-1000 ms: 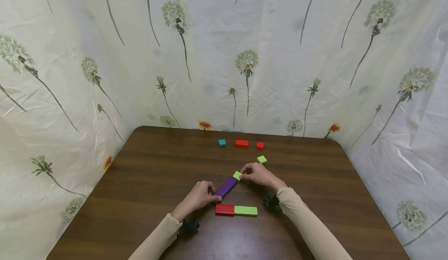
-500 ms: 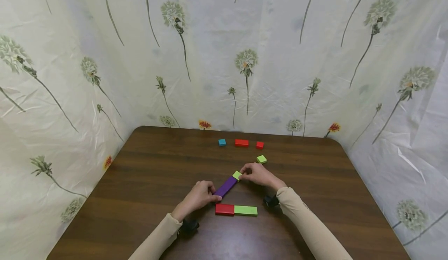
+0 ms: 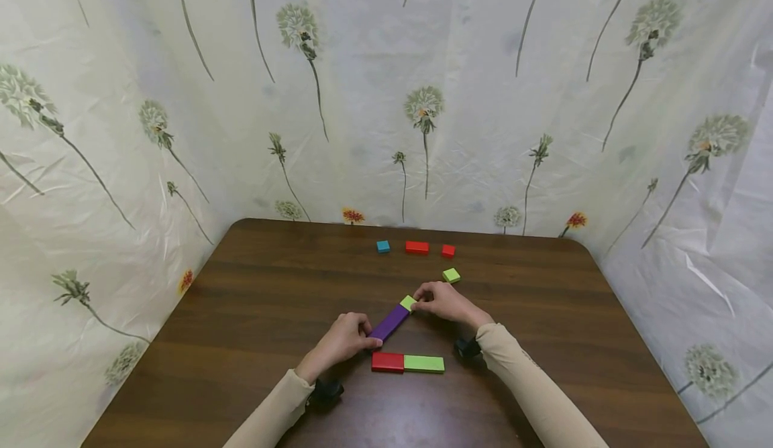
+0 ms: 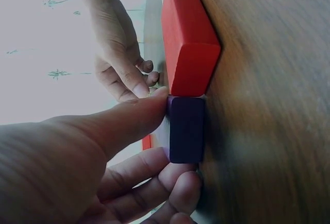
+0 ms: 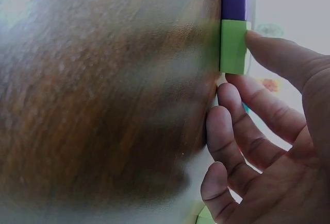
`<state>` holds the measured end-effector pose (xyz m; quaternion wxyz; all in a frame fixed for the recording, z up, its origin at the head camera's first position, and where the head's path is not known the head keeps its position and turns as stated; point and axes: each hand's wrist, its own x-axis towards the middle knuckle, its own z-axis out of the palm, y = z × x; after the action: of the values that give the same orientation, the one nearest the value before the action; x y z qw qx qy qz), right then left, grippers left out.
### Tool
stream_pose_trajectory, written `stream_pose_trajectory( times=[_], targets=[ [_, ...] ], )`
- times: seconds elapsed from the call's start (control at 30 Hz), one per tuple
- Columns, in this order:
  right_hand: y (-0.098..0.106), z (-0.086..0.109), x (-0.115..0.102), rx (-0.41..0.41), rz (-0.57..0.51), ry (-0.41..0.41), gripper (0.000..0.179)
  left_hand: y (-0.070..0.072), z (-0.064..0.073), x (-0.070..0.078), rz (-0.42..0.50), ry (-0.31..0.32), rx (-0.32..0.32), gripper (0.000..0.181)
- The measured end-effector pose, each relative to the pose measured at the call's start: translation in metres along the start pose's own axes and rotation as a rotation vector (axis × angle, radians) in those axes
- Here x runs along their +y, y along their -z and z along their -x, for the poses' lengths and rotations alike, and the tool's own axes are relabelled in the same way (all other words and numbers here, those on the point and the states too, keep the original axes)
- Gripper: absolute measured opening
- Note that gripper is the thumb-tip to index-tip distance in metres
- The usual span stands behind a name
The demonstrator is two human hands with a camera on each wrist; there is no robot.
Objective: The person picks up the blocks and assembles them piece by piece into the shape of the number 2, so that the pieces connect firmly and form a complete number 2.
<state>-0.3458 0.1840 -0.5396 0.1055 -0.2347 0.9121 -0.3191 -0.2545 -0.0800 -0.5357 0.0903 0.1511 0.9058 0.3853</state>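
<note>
A long purple block [image 3: 389, 322] lies slantwise on the table, its far end meeting a small lime-green block [image 3: 408, 302]. My left hand [image 3: 343, 337] pinches the purple block's near end between thumb and fingers. At the far end, my right hand [image 3: 448, 300] holds the small green block, thumb on its top edge and index finger at its end in the right wrist view. Close in front lies a red block [image 3: 387, 362] joined end to end with a longer green block [image 3: 424, 364]. In the left wrist view the red block's corner is right beside the purple end.
Beyond my right hand sits another small green block [image 3: 451, 275]. Near the back edge of the brown table [image 3: 272, 280] are a blue block [image 3: 383, 247], a red oblong block [image 3: 417, 247] and a small red block [image 3: 448, 251]. A flower-patterned curtain [image 3: 362, 99] hangs behind.
</note>
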Motion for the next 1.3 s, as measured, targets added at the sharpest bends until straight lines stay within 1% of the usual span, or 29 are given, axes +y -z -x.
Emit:
stream_pose_trajectory(
  times=[0.2,0.47,0.63,0.83,1.07,1.3],
  targets=[
    [0.002,0.001,-0.003,-0.001,-0.015,0.011,0.02,0.0,-0.001,-0.002,-0.002,-0.009,0.003,0.024],
    [0.005,0.003,0.002,-0.015,-0.027,0.036,0.027,-0.001,0.0,-0.002,0.009,0.003,-0.009,0.024],
    [0.009,0.008,0.005,-0.029,-0.04,0.022,0.027,-0.001,0.0,-0.001,0.011,0.005,-0.013,0.024],
    [0.016,0.011,0.005,-0.045,-0.059,0.015,0.027,-0.001,0.001,-0.001,0.011,-0.009,-0.006,0.024],
    [0.026,0.011,0.007,-0.011,-0.058,0.052,0.03,0.0,0.0,-0.002,0.012,0.0,-0.008,0.025],
    [0.038,0.017,0.006,0.042,-0.09,0.03,0.036,-0.001,0.001,-0.002,0.014,0.002,-0.015,0.024]
  ],
)
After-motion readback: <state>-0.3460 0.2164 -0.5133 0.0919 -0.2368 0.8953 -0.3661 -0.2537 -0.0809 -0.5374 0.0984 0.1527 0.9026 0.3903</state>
